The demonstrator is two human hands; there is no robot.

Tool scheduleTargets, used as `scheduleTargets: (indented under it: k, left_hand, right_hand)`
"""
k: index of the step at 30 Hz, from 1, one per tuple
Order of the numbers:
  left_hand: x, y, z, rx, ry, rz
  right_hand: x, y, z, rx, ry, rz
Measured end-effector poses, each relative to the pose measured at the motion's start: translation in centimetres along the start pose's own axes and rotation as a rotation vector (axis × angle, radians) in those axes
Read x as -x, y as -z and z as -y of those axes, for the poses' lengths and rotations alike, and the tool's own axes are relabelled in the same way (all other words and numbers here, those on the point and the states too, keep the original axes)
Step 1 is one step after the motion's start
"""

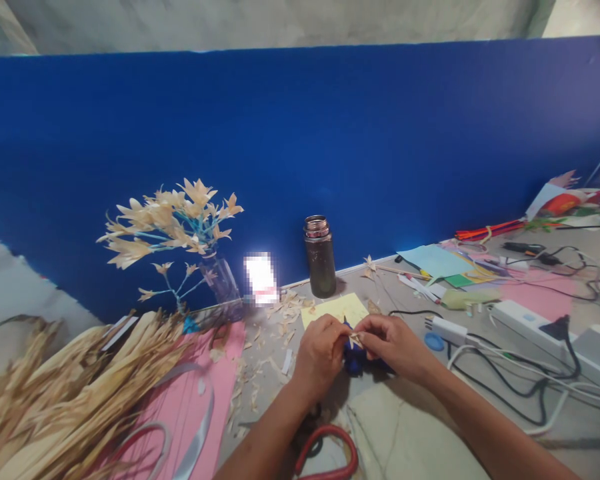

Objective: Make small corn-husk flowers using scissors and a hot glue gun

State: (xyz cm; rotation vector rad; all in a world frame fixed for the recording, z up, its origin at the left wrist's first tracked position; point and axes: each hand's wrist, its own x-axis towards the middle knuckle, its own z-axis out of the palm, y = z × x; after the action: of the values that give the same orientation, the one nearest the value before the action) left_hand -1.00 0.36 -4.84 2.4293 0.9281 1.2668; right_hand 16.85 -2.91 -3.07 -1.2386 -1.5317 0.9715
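Two hands meet in front of the dark bottle point(321, 260), both mine. My left hand point(322, 350) is curled, thumb and fingertips pinched nearly closed on a small pale husk piece point(355, 339); my right hand point(393, 340) pinches the same piece from its other side, the remaining fingers bent. That piece sits nearer me than the bottle, above a dark blue object point(353, 360) I can't make out. Left of the bottle stands a vase point(223, 287) of husk flowers point(173, 220); right of it lies a power strip point(530, 330).

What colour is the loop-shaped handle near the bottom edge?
The handle is red, best seen in the head view.
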Motion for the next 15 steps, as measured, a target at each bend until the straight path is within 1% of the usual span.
scheduleTargets:
  k: [2,4,6,8,11,15]
  left_hand:
    - [-0.22,0.08,0.00,0.170,0.136,-0.008]
    - [-0.43,0.05,0.00,0.350,0.293,-0.037]
    - [-0.57,-0.10,0.01,0.536,0.440,-0.064]
    - [-0.61,-0.33,0.03,0.678,0.540,-0.079]
    - [-0.56,-0.59,0.05,0.751,0.598,-0.099]
    - [-0.46,-0.69,0.05,0.754,0.625,-0.115]
  right_hand:
    - [-0.02,0.12,0.06,-0.085,-0.031,0.024]
    - [-0.06,0.14,0.13,-0.142,-0.066,0.022]
    - [-0.08,0.02,0.15,-0.135,-0.065,-0.004]
    - [-0.06,-0.21,0.11,-0.084,-0.014,-0.033]
    - [0.08,-0.58,0.09,-0.010,0.073,-0.067]
    - [0.27,-0.84,0.14,0.039,0.116,-0.073]
